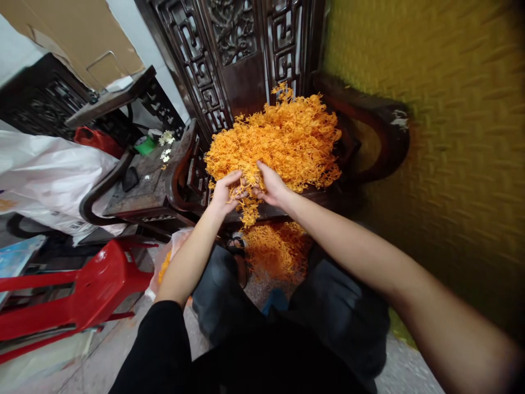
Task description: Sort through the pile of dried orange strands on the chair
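Observation:
A large heap of tangled, stringy orange pieces (283, 137), thin and curly with small clustered tips, fills the seat of a dark carved wooden chair (241, 82). At the heap's front edge my left hand (226, 192) and my right hand (270, 186) face each other, both closed around one clump of orange strands (249, 210). The clump hangs down between them, below the seat's edge. Some of my fingers are hidden behind the strands. More of the same orange strands (279, 249) lie lower down, between my knees.
To the left stand a wooden side table (139, 186) with a green roll (145, 144), a large white plastic bag (49, 175) and a red plastic stool (102, 279). A bag with orange bits (164, 265) sits by my left knee. A yellow textured surface (443, 137) rises at the right.

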A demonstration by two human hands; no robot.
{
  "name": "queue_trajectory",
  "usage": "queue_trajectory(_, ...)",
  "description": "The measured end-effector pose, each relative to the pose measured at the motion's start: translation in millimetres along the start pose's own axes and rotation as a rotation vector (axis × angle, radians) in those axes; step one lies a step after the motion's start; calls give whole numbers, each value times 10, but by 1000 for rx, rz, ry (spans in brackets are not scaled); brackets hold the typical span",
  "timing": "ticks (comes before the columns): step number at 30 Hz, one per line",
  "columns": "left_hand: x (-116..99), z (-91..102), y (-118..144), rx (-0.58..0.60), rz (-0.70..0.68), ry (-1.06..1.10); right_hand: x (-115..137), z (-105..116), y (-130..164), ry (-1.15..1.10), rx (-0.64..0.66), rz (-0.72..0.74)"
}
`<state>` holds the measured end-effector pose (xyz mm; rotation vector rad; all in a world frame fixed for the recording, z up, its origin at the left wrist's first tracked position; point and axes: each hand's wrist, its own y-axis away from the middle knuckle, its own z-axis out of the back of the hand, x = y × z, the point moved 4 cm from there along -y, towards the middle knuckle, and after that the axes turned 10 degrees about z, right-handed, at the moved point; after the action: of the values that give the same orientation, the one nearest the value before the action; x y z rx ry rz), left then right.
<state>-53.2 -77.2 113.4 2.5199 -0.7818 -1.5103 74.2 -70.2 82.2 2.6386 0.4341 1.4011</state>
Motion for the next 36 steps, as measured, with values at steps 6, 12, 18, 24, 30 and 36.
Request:
queue_trajectory(6,-60,91,94,-37,-75,-160,184,51,50,23,-21,84)
queue_trajectory(12,-37,140,147,-72,-35,-224,266,109,113,-84,41,39)
queue_trajectory(18,-27,138,157,-64,-24,-228,225,102,166,82,78,58)
queue_trajectory(24,-1,80,147,-5,9,-207,268,-35,233,536,254,430)
queue_trajectory(30,-47,77,241,-44,22,-224,619,217,105,996,87,742)
queue_trajectory(36,-130,174,313,-125,-110,-288,740,636,26,625,-117,461)
